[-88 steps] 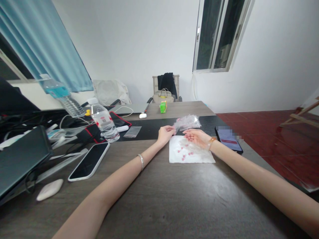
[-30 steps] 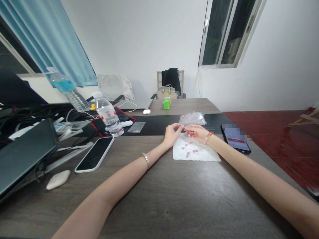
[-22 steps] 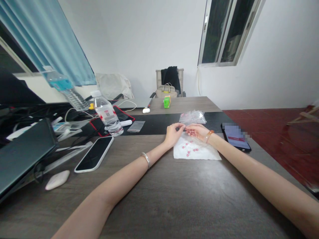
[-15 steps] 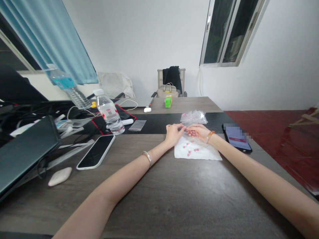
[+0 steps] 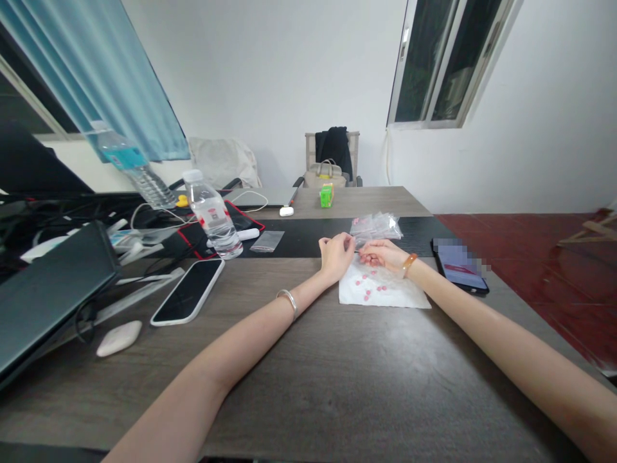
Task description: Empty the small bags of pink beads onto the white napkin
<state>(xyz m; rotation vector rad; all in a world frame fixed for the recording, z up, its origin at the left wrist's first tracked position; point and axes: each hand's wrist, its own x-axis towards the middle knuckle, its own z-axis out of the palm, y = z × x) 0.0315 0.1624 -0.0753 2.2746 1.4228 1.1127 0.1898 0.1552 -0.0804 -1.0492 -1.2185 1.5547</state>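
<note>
My left hand point(image 5: 336, 254) and my right hand point(image 5: 382, 254) meet fingertip to fingertip above the far edge of a white tissue point(image 5: 400, 297). Both are closed in a pinch on a small clear bag point(image 5: 358, 250) held between them; it is hard to make out. Several small pink pills point(image 5: 366, 289) lie scattered on the tissue just under the hands. A heap of clear plastic bags point(image 5: 376, 225) rests on the black strip of the table right behind the hands. A silver bangle is on my left wrist, an orange band on my right.
A phone with a lit screen point(image 5: 461, 272) lies to the right of the tissue. On the left are a dark phone point(image 5: 188, 299), a water bottle point(image 5: 213, 216), a lone clear bag point(image 5: 267, 241), a white mouse point(image 5: 118, 337), cables and a dark laptop point(image 5: 48, 292). A green box point(image 5: 326, 195) stands at the far end.
My left hand has let go of the heap of bags, which now lies behind the hands. Both hands have come together in a pinch over the tissue. The view has shifted slightly.
</note>
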